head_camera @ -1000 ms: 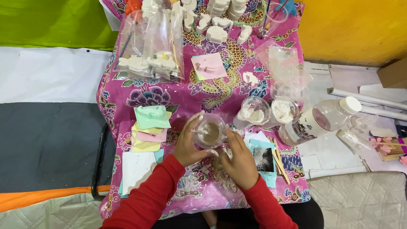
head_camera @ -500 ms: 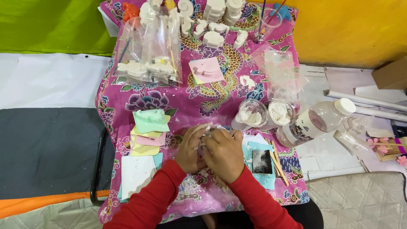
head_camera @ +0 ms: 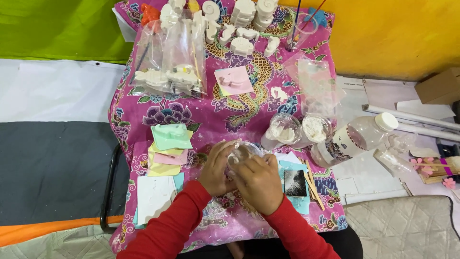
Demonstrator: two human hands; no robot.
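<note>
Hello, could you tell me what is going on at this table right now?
A person in red sleeves sits at a table covered with a pink patterned cloth. Both hands are wrapped around a small clear plastic cup, the left hand from the side and the right hand over the front. Beside it stand two cups of white powder, a large plastic jar lying on its side, coloured moulds and white plaster figures.

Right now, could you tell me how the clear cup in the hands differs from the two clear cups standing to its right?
The held cup is gripped by the left hand and right hand; the two standing cups sit untouched on the cloth. Those visibly contain white powder; the held cup's contents cannot be made out. All are clear plastic.
</note>
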